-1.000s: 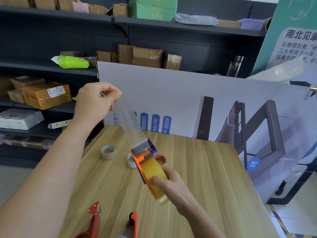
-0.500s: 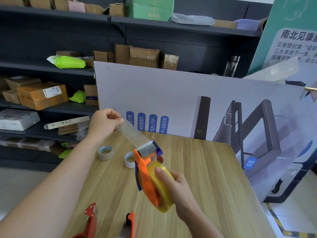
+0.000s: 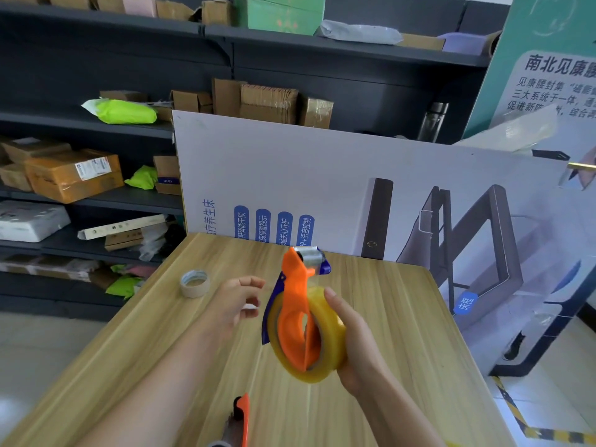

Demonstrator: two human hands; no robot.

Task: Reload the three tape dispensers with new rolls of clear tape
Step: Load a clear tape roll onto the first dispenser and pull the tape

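Observation:
An orange and blue tape dispenser (image 3: 295,312) carries a full roll of clear yellowish tape (image 3: 322,356). My right hand (image 3: 353,343) grips the roll and holds the dispenser upright above the wooden table (image 3: 403,317). Its metal roller points up and away from me. My left hand (image 3: 237,301) hovers just left of the dispenser with fingers loosely curled and nothing in them. An empty cardboard tape core (image 3: 194,283) lies on the table at the far left. A white object shows partly behind my left fingers. Another orange dispenser (image 3: 240,421) pokes in at the bottom edge.
A large printed board (image 3: 354,175) leans upright along the table's far edge. Dark shelves (image 3: 96,124) with cardboard boxes and green packets fill the background to the left. The table's right edge drops to a tiled floor with striped tape.
My left hand has let go of the pulled-out tape strip and dropped down beside the dispenser. The strip is no longer stretched out. My right hand has tilted the dispenser more upright.

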